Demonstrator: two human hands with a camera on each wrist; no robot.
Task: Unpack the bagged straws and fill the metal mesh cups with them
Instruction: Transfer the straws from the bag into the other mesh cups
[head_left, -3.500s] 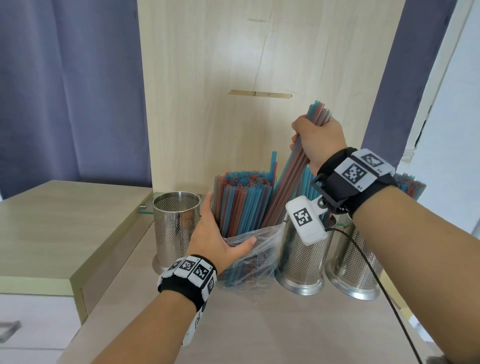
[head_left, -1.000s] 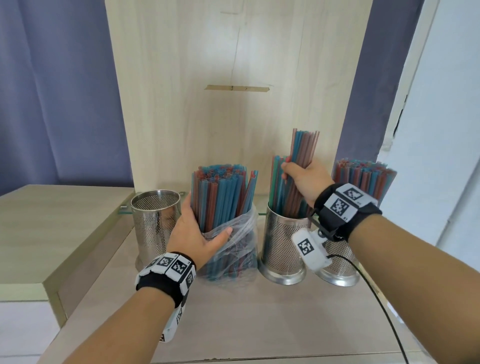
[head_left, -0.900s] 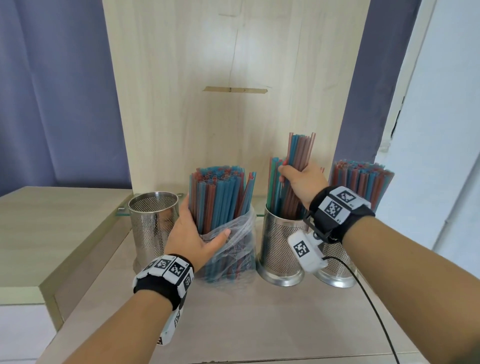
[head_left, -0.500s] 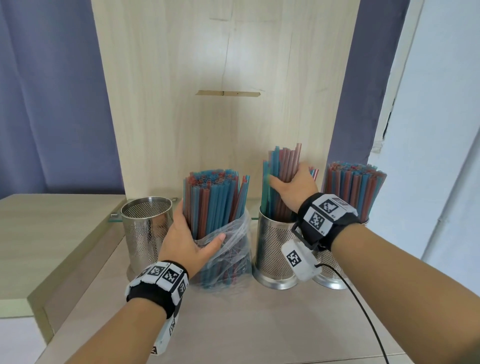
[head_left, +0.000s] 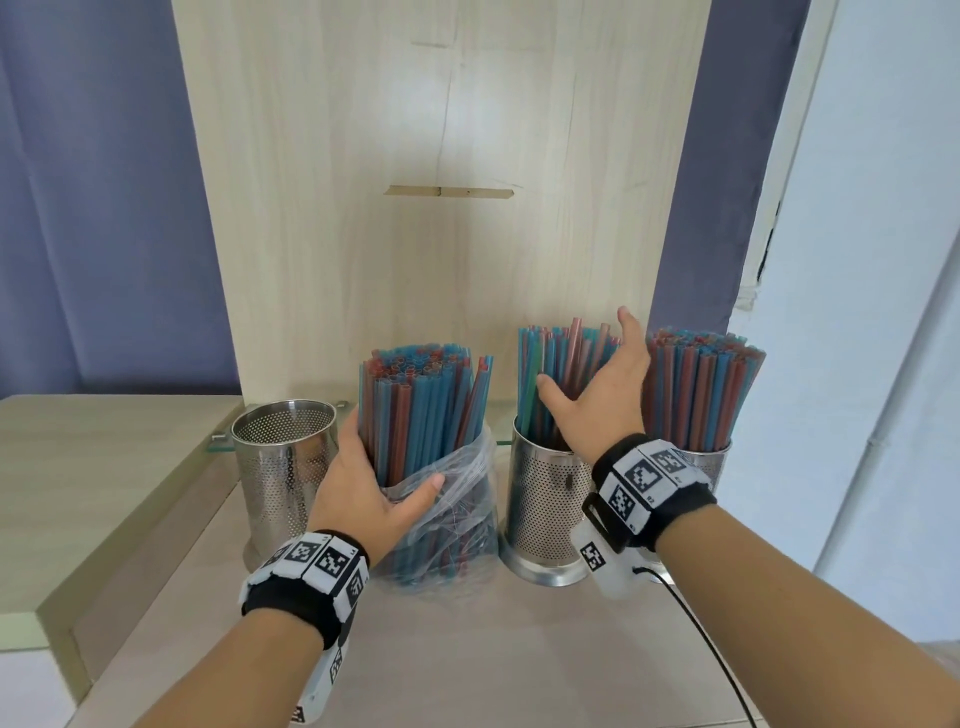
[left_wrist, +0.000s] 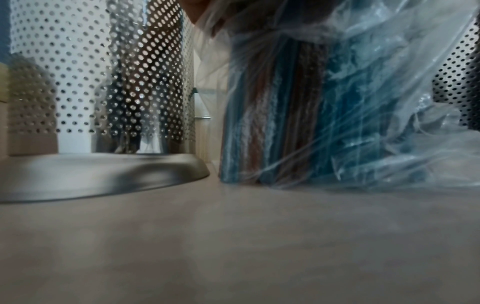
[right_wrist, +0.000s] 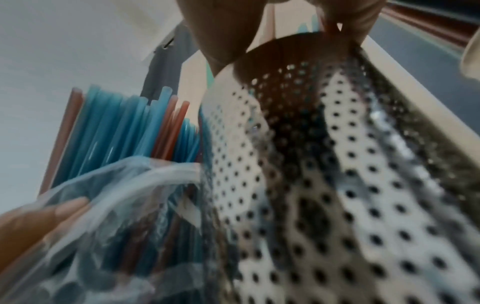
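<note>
My left hand (head_left: 371, 483) grips the clear plastic bag (head_left: 462, 514) of blue and red straws (head_left: 421, 410), which stands upright on the table; its thumb lies across the front. An empty mesh cup (head_left: 283, 467) stands just left of it. The middle mesh cup (head_left: 543, 509) holds a bundle of straws (head_left: 563, 369). My right hand (head_left: 597, 387) is open in front of that bundle, fingers spread, holding nothing. The right mesh cup (head_left: 719, 460) is packed with straws (head_left: 701, 395) and partly hidden by my wrist. In the right wrist view the middle cup (right_wrist: 311, 164) fills the frame beside the bagged straws (right_wrist: 124, 133).
A pale wooden panel (head_left: 441, 208) rises right behind the cups. The table (head_left: 493, 649) stretches toward me in front of them. A raised wooden ledge (head_left: 93, 467) borders the left side. The left wrist view shows the empty cup's base (left_wrist: 103, 174) touching the tabletop next to the bag (left_wrist: 324, 113).
My right hand lowered a bundle of straws into the middle cup, let go of it and spread its fingers. My left hand kept its grip on the bag.
</note>
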